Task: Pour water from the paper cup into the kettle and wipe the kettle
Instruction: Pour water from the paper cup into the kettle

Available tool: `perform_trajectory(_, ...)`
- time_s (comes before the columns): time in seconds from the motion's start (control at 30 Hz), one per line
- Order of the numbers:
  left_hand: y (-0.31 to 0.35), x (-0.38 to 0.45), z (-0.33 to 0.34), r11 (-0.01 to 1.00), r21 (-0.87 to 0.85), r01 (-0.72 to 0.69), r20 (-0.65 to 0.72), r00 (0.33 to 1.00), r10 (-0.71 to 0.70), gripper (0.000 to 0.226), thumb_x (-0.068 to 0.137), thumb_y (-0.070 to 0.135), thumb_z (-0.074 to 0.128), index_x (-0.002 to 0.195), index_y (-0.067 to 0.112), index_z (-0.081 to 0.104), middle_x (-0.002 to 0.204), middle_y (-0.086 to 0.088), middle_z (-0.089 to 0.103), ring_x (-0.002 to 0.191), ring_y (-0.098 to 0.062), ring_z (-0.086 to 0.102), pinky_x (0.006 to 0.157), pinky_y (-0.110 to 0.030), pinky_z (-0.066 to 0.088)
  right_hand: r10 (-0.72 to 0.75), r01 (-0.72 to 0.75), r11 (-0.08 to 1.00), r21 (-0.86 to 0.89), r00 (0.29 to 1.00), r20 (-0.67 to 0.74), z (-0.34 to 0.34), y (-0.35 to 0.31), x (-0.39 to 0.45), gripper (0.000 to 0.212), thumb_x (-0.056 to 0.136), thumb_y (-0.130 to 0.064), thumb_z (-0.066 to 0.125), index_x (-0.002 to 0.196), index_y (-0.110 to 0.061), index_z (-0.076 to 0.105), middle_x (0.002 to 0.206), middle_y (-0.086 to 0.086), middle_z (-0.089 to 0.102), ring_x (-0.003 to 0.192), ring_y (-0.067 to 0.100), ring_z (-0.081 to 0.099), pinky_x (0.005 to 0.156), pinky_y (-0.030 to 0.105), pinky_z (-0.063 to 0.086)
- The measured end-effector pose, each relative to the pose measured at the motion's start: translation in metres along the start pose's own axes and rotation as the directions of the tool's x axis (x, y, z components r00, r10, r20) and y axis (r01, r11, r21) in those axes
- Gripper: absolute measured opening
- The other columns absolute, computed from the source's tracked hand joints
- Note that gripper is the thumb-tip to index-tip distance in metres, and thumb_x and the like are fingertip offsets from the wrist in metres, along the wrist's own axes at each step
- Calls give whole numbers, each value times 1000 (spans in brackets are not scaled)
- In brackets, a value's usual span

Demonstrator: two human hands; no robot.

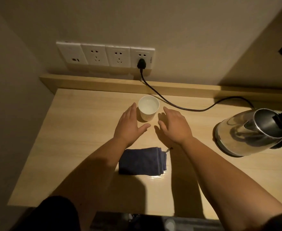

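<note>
Near the back edge of the tabletop [80, 124], about midway along it, the cup [148, 108] is standing upright with water in it, and both hands are lying to either side of it, palms down and empty. On the cup's left, the left hand [130, 125] is stretching forward with its fingers straight and pressed together, their tips reaching level with the rim and sitting just beside the cup wall; whether they are touching it cannot be told. Its thumb is spreading out to the right, pointing toward the other hand. On the cup's right, the right hand [175, 126] is lying a little farther from the cup, fingers straight and slightly fanned, thumb spreading left, so the two thumb tips are facing each other with a small gap between them just in front of the cup. Both forearms are running bare from the front edge, converging toward the cup, the left one crossing over the left end of the cloth [142, 161]. That cloth, dark blue and folded, is lying flat between the forearms, nearer the front edge than the cup. By the right edge the kettle [252, 132] is sitting with its lid open, well apart from both hands. A black cord [173, 104] is running along the back of the tabletop from a plug [141, 63] in the rightmost of the wall sockets [106, 55] toward the kettle
</note>
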State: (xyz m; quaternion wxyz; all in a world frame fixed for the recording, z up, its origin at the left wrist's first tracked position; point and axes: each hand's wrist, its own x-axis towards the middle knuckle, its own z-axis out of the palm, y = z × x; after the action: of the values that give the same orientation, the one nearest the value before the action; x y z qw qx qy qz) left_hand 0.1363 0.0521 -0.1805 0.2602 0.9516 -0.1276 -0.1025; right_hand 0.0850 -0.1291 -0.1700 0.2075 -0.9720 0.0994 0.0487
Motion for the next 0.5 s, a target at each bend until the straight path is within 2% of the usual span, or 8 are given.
perform_trajectory(0.1, -1, 16, 14, 985, -170, 32, 11, 999, -31, 109, 74, 58, 73, 151, 32, 1, 159, 1, 21, 142, -23, 27, 111, -45, 35, -34, 31, 993, -118, 999, -21, 4, 13, 4, 49, 96, -46, 47, 137, -20, 42, 140, 6, 53, 124, 25, 49, 106, 42, 41)
perform_trajectory(0.17, -2, 25, 22, 966, -256, 42, 4, 999, -42, 109, 71, 56, 77, 149, 35, 4, 155, 2, 27, 139, -22, 33, 108, -45, 39, -63, 59, 981, -186, 998, -19, 6, 20, 5, 47, 98, -43, 48, 136, -17, 46, 143, 8, 51, 130, 28, 46, 110, 42, 35)
perform_trajectory(0.37, 1, 37, 33, 909, -415, 36, -30, 998, -53, 90, 71, 49, 79, 142, 32, 26, 138, 6, 47, 122, -15, 48, 98, -33, 47, -110, 102, 964, -246, 994, -16, 11, 31, 7, 46, 97, -39, 51, 133, -10, 51, 140, 13, 53, 130, 31, 44, 110, 45, 32)
perform_trajectory(0.5, 4, 37, 34, 881, -472, 45, -52, 995, -79, 84, 73, 43, 80, 140, 28, 31, 133, 5, 50, 119, -14, 49, 95, -30, 48, -112, 107, 960, -258, 994, -5, 13, 34, 8, 51, 97, -42, 49, 138, -11, 48, 145, 13, 49, 135, 32, 41, 112, 45, 30)
